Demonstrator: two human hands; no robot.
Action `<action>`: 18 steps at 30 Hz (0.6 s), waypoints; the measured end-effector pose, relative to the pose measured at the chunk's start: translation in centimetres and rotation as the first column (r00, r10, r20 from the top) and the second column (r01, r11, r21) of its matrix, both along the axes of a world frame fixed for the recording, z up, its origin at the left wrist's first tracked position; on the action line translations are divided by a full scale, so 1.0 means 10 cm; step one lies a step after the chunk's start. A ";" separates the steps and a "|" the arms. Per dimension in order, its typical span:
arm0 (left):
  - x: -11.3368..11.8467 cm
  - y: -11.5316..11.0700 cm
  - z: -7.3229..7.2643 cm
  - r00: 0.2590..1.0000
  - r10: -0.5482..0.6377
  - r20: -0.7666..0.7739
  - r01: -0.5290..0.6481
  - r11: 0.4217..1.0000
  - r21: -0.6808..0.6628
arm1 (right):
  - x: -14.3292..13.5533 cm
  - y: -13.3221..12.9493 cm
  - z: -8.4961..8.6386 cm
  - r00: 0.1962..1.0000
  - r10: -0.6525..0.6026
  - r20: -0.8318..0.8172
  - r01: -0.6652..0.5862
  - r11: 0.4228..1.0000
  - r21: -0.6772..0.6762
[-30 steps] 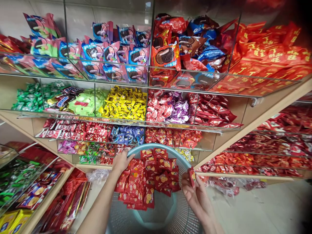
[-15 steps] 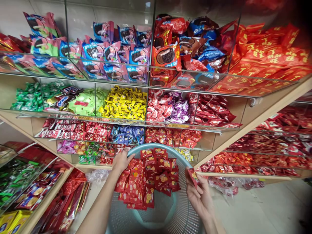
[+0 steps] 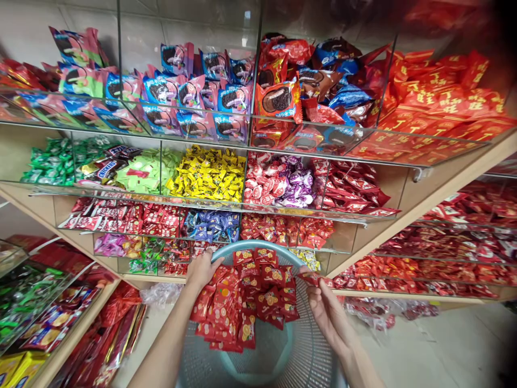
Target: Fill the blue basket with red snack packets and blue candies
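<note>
A pale blue-green mesh plastic basket stands in front of me below the shelves. Stacked inside, toward its far and left side, lie many small red candy packets printed with oranges. My left hand is closed over the basket's far left rim, its fingertips partly hidden. At the right rim, my right hand pinches a single red packet between thumb and fingers. That packet is tilted, nearly edge-on to me. The right hand's other fingers are bent above the basket's wall.
Glass-fronted shelves rise ahead, holding yellow-wrapped sweets, cookie packs and bright red bags. A lower side rack is at left. Clear plastic bags lie on the floor beneath the shelves.
My right hand has moved slightly up and left with the packet, which has turned from facing me to nearly edge-on. My left hand stays on the rim. The view has tilted slightly.
</note>
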State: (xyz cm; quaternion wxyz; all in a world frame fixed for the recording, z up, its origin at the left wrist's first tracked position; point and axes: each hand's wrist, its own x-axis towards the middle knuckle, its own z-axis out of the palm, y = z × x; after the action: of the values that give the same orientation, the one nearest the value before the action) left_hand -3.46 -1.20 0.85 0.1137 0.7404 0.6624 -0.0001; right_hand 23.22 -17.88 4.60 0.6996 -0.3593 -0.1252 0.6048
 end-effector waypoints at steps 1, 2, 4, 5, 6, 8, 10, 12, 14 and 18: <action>0.00 0.00 0.00 1.000 0.003 0.002 -0.003 1.000 -0.001 | 0.02 0.03 0.00 0.992 0.007 0.122 -0.006 1.000 -0.010; 0.00 0.00 0.00 1.000 0.003 0.004 -0.003 1.000 -0.002 | 0.05 0.07 0.01 0.964 0.028 0.263 -0.024 1.000 -0.019; 0.00 0.00 0.01 1.000 0.003 0.006 -0.003 1.000 0.000 | 0.12 0.18 0.05 0.805 0.070 0.589 -0.055 0.998 -0.043; 0.00 -0.01 0.01 1.000 0.002 0.007 -0.002 1.000 -0.001 | 0.16 0.24 0.07 0.656 0.088 0.749 -0.070 0.996 -0.056; 0.00 -0.01 0.01 1.000 0.001 0.009 -0.001 1.000 -0.003 | 0.20 0.30 0.09 0.462 0.097 0.882 -0.089 0.994 -0.063; 0.00 0.00 0.02 1.000 0.001 0.012 -0.001 1.000 -0.008 | 0.28 0.42 0.12 0.021 0.077 0.997 -0.152 0.986 -0.072; 0.00 0.00 0.02 1.000 0.001 0.014 -0.001 1.000 -0.012 | 0.34 0.52 0.13 -0.325 0.044 0.945 -0.230 0.965 -0.124; 0.00 0.00 0.02 1.000 0.003 0.017 -0.003 1.000 -0.013 | 0.37 0.61 0.12 -0.512 0.034 0.859 -0.273 0.941 -0.199; 0.00 -0.01 0.02 1.000 0.006 0.019 -0.006 1.000 -0.016 | 0.36 0.68 0.11 -0.594 0.047 0.803 -0.297 0.915 -0.273; 0.00 -0.01 0.02 1.000 0.010 0.019 -0.009 1.000 -0.021 | 0.32 0.78 0.08 -0.625 0.079 0.777 -0.323 0.879 -0.349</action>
State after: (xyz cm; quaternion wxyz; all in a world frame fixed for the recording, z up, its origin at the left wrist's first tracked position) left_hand -3.43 -1.32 1.05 0.1277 0.7360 0.6648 0.0006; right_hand 26.43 -10.12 5.43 0.0729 -0.6013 -0.7892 0.1015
